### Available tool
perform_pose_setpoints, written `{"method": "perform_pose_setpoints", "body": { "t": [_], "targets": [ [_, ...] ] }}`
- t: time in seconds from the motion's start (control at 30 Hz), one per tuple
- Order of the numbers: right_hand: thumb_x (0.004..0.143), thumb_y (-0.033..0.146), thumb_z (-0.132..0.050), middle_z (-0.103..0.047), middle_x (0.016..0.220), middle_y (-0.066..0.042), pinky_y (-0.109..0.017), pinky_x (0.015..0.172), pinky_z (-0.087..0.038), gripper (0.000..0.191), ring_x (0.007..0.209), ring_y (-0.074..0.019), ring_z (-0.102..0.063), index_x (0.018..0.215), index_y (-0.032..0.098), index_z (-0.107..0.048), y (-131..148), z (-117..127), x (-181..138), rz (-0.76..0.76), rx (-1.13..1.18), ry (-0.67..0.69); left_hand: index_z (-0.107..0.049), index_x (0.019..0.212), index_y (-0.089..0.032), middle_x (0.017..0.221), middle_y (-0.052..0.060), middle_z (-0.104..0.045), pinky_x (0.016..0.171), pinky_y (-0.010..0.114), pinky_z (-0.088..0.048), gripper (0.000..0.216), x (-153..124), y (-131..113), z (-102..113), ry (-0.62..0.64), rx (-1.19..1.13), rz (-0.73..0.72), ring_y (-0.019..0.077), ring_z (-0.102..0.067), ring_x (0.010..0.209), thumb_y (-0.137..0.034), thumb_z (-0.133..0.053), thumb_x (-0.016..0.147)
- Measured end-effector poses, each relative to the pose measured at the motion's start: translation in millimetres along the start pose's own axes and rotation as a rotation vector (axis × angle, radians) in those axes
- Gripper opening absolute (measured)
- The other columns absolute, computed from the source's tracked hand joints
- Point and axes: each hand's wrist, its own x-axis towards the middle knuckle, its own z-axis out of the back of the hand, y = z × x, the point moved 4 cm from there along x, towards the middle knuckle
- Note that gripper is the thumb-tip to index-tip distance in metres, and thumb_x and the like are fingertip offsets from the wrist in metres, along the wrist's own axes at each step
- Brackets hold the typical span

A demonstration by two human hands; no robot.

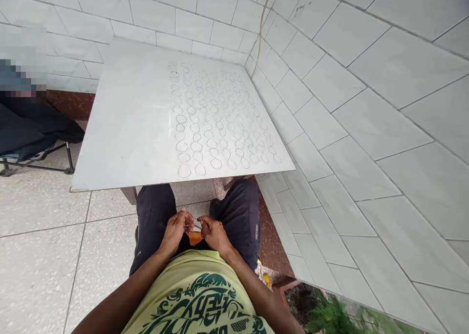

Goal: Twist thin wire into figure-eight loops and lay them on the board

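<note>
Both hands are over my lap, just below the board's near edge. My left hand (177, 229) is closed in a pinch, with a thin piece of wire (188, 225) showing at its fingertips. Close beside it, my right hand (214, 233) has its fingers curled together; a small greyish tip shows at them, too small to name. Between and below the hands lies something orange (195, 239), partly hidden. On the white board (120, 129) in front of me are many thin dark figure-eight loops (184, 164), set in rows over its right half.
White tiled walls (366, 104) stand behind and to the right of the board. A cable (261, 31) hangs in the corner. At left is a dark folding chair (29, 129) with a blurred-out person. Green plants (330, 319) grow at lower right.
</note>
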Motion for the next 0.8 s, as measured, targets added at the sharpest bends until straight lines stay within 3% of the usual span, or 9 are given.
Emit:
{"method": "perform_pose_setpoints", "body": {
  "t": [0.43,0.6,0.7,0.8],
  "targets": [
    [0.102,0.030,-0.042,-0.065,0.064,-0.001,-0.024,0.058,-0.046,0.039,0.056,-0.0154,-0.060,0.121,0.014,-0.072,22.2,13.8,-0.4,0.078,0.102,-0.032,-0.066,0.076,-0.016,0.063,0.004,-0.064,0.053,0.027,-0.047,0.063,-14.0,-27.5,-5.6,-0.034,0.043,-0.084,0.0158,-0.058,0.055,-0.078,-0.058,0.086],
    [0.102,0.032,-0.043,-0.059,0.060,0.003,-0.023,0.053,-0.041,0.042,0.050,-0.0135,-0.052,0.131,0.015,-0.067,32.4,23.8,8.6,0.082,0.184,-0.087,-0.067,0.078,-0.016,0.064,0.003,-0.064,0.055,0.028,-0.047,0.061,-17.7,-51.7,-15.8,-0.039,0.055,-0.131,0.0163,-0.057,0.056,-0.075,-0.057,0.089],
    [0.102,0.036,-0.046,-0.059,0.060,0.004,-0.024,0.053,-0.043,0.048,0.051,-0.0142,-0.053,0.141,0.011,-0.056,39.4,34.6,14.0,0.048,0.262,-0.178,-0.067,0.078,-0.016,0.066,0.004,-0.065,0.057,0.028,-0.047,0.060,-18.8,-67.6,-23.0,-0.037,0.053,-0.160,0.0162,-0.058,0.057,-0.073,-0.055,0.091],
    [0.102,0.041,-0.047,-0.059,0.059,0.004,-0.024,0.049,-0.042,0.042,0.046,-0.0132,-0.050,0.129,0.012,-0.061,48.7,42.0,18.3,0.014,0.394,-0.139,-0.068,0.079,-0.016,0.067,0.004,-0.066,0.059,0.028,-0.048,0.058,-18.5,-84.4,-29.3,-0.029,0.081,-0.209,0.0166,-0.059,0.060,-0.070,-0.053,0.095]
  ]
}}
